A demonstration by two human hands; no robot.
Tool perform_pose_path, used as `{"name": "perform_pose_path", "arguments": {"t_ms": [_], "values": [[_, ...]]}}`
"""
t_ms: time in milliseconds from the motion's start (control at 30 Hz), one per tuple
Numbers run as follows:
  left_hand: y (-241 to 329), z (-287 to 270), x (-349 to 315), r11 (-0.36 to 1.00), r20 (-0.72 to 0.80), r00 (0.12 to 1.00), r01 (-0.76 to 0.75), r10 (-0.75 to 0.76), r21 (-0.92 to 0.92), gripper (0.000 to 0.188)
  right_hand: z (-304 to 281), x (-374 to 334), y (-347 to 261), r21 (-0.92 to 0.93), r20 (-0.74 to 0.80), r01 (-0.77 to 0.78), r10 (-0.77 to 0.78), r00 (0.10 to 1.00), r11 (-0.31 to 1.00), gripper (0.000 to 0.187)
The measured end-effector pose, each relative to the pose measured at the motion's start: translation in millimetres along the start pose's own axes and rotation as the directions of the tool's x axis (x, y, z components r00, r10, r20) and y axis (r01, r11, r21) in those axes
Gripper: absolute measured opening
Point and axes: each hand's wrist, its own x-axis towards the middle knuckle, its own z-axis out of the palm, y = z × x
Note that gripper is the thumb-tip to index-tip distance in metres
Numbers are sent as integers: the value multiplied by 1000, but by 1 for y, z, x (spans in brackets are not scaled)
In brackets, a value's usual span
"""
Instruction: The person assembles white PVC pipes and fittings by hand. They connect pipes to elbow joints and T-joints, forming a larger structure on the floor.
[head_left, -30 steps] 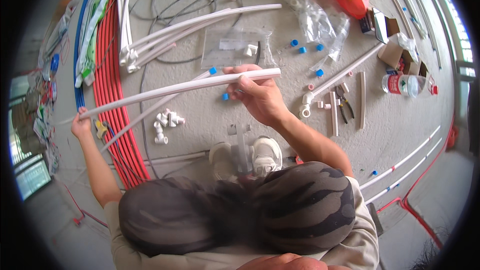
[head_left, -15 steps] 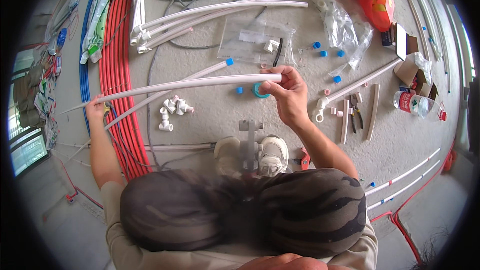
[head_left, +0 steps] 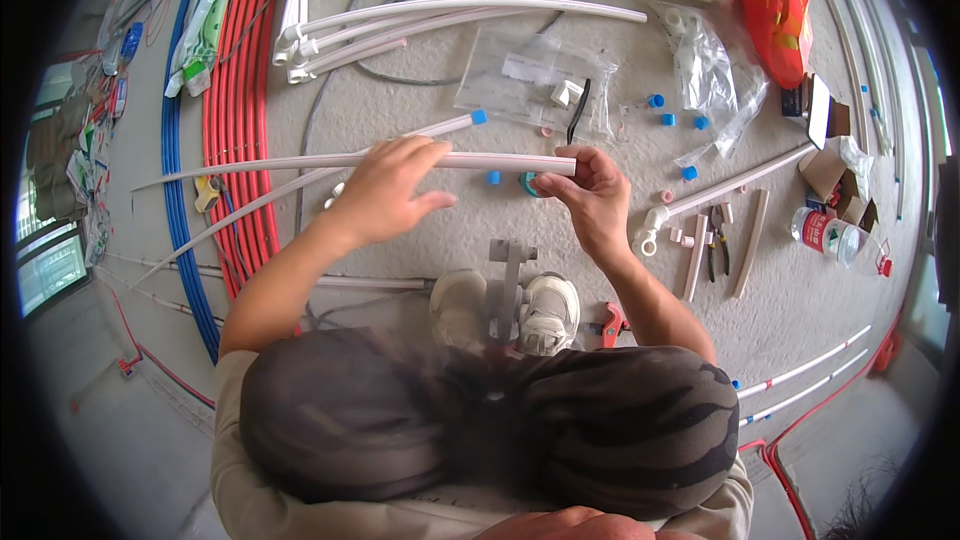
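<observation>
A long white plastic pipe (head_left: 500, 161) stretches across in front of me, its right end pinched between thumb and fingers of my right hand (head_left: 598, 202). My left hand (head_left: 380, 195) lies over the middle of this pipe, fingers stretched out and thumb apart, not wrapped round it. Beneath runs a second white pipe (head_left: 300, 192) with a blue cap (head_left: 479, 117) on its end. A teal ring-shaped thing (head_left: 528, 183) sits on the floor, partly hidden behind my right hand. My left forearm covers most of some white fittings; only a bit shows.
Red pipes (head_left: 235, 60) and blue pipes (head_left: 175, 120) run along the left. White pipes with elbows (head_left: 450, 12) lie beyond, near clear plastic bags (head_left: 535, 80). To the right are pliers (head_left: 718, 240), a water bottle (head_left: 825, 233) and a red pipe cutter (head_left: 610, 325) near my shoes (head_left: 550, 310).
My left hand has left the far left part of the pipe and moved right to its middle, opening. My right hand still pinches the right end. The view has shifted slightly.
</observation>
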Motion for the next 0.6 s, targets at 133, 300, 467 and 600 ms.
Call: {"name": "perform_pose_path", "arguments": {"t_ms": [133, 300, 467, 600], "values": [[-8, 21, 19, 997, 98, 995, -4, 11, -72, 20, -4, -5, 1, -50, 45, -10, 12, 999, 999, 42], [-23, 26, 36, 982, 291, 956, 87, -36, -166, 22, -17, -8, 11, 21, 59, -63, 62, 996, 998, 50], [-21, 27, 40, 956, 304, 949, 160, -81, -245, 29, -23, -6, 13, 62, 48, -86, 83, 995, 994, 52], [-20, 36, 35, 966, 288, 953, 153, -89, -207, 24, -11, -7, 2, 74, 48, -63, 59, 997, 995, 45]]}}
